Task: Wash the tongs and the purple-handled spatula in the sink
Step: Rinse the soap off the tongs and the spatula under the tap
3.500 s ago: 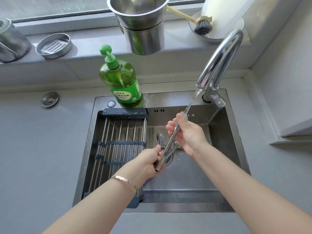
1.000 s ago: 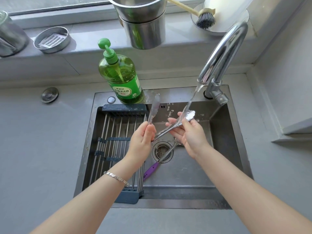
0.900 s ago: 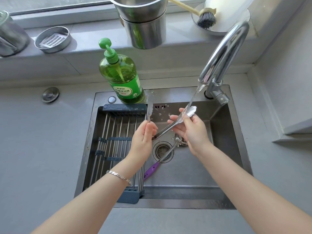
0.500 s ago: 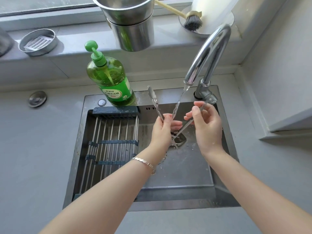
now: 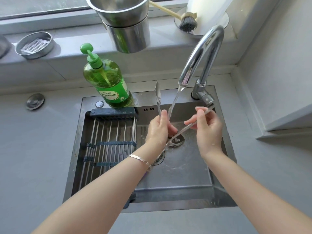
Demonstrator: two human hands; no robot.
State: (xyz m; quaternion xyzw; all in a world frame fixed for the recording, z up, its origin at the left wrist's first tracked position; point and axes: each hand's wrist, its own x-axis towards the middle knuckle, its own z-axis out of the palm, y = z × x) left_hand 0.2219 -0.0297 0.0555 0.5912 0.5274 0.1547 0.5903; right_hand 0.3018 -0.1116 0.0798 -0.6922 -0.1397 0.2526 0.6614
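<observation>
The steel tongs (image 5: 158, 97) are spread wide over the sink (image 5: 177, 191), under the running water. My left hand (image 5: 158, 130) grips one arm, whose tip points up beside the stream. My right hand (image 5: 207, 130) pinches the other arm near its tip, by the tap base. The spatula lies on the sink floor: its steel head (image 5: 177, 141) shows between my hands, and its shaft runs under my left wrist. Its purple handle is hidden by my left forearm.
The curved tap (image 5: 202, 54) pours water between the tong arms. A green soap bottle (image 5: 108, 81) stands on the sink's back rim. A roll-up drying rack (image 5: 108, 146) covers the left half of the sink. Steel pots (image 5: 125, 22), a brush (image 5: 187, 22) and a round tin (image 5: 35, 44) sit on the sill.
The tongs were spread open from closed. My hands shifted right under the tap, each holding one arm. In the last half second little moved.
</observation>
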